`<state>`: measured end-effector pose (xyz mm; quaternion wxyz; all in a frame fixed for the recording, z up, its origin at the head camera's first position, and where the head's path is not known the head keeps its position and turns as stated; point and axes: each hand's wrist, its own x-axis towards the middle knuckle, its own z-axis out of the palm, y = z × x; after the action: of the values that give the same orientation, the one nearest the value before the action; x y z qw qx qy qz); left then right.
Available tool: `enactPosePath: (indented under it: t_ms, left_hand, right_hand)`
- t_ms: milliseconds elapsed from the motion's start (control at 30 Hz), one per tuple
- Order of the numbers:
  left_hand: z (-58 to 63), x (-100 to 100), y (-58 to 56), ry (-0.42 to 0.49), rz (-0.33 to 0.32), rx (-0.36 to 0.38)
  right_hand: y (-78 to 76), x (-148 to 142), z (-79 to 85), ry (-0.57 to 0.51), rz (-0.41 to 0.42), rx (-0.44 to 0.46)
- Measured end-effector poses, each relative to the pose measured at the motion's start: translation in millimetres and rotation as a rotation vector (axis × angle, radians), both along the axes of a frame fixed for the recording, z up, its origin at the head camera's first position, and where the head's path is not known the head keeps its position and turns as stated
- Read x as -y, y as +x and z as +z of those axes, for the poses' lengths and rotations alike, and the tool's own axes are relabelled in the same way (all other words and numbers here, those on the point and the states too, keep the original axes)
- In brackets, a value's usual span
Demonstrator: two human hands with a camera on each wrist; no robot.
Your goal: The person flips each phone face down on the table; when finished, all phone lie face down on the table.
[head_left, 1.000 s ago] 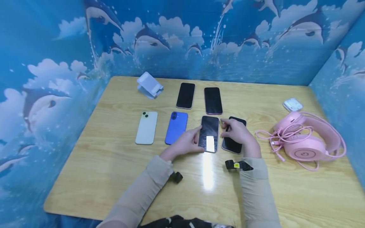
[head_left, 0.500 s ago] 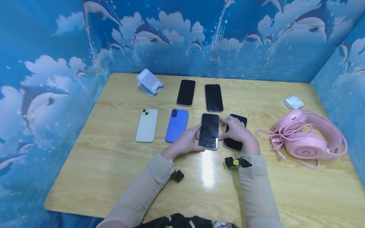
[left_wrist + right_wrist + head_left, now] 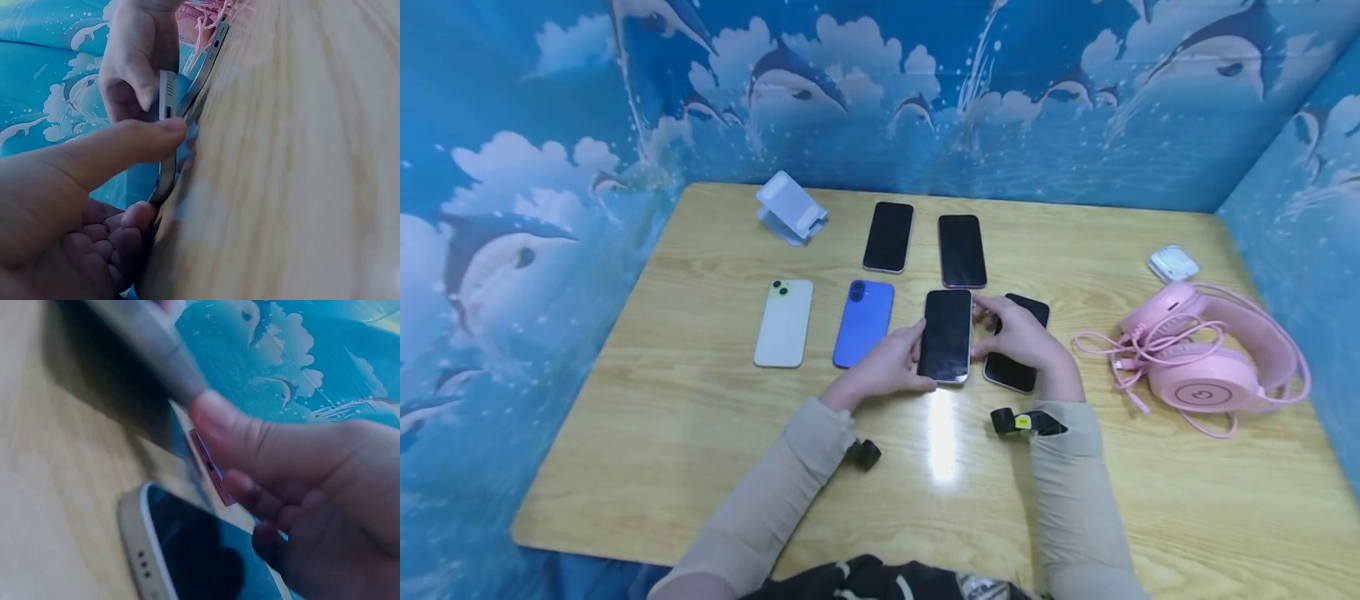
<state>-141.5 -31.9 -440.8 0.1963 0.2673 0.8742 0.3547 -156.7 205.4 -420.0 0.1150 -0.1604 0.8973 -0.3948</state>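
Both hands hold a smartphone (image 3: 946,337), its black screen facing up. My left hand (image 3: 887,362) grips its left edge, with the thumb at the bottom edge by the charging port, as the left wrist view shows. My right hand (image 3: 1022,333) holds the opposite edge, the thumb (image 3: 215,415) pressing on its side and the other fingers curled. In the wrist views the held smartphone (image 3: 156,350) tilts, its right side raised over the table. Another dark smartphone (image 3: 1011,375) lies partly hidden beneath my right hand. A blue smartphone (image 3: 863,325) lies camera side up beside my left hand.
A white smartphone (image 3: 784,325) lies face down on the left. Two black-screened smartphones, one left (image 3: 888,237) and one right (image 3: 962,252), lie farther back. A pale phone stand (image 3: 793,208) stands back left. Pink headphones (image 3: 1202,392) and a small clear case (image 3: 1172,263) lie on the right.
My right hand has moved left from over the right smartphone to the middle one's edge. The bright reflection has gone from that smartphone's screen as it tilts. The head view has shifted slightly.
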Motion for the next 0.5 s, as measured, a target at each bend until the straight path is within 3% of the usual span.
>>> enactPosePath:
  t_ms: [200, 300, 500]
  left_hand:
    - [0.3, 4.4, -2.0, 0.066, -0.020, 0.054]
    - [0.7, 7.0, -3.1, 0.121, -0.035, 0.068]
    - [0.0, 8.4, -3.5, 0.130, -0.080, 0.064]
  right_hand:
    - [-0.2, 4.2, 3.8, -0.206, -0.008, 0.023]
    - [0.5, 10.9, 8.0, -0.248, -0.010, 0.040]
    - [10.4, 28.3, 30.1, -0.263, 0.000, 0.051]
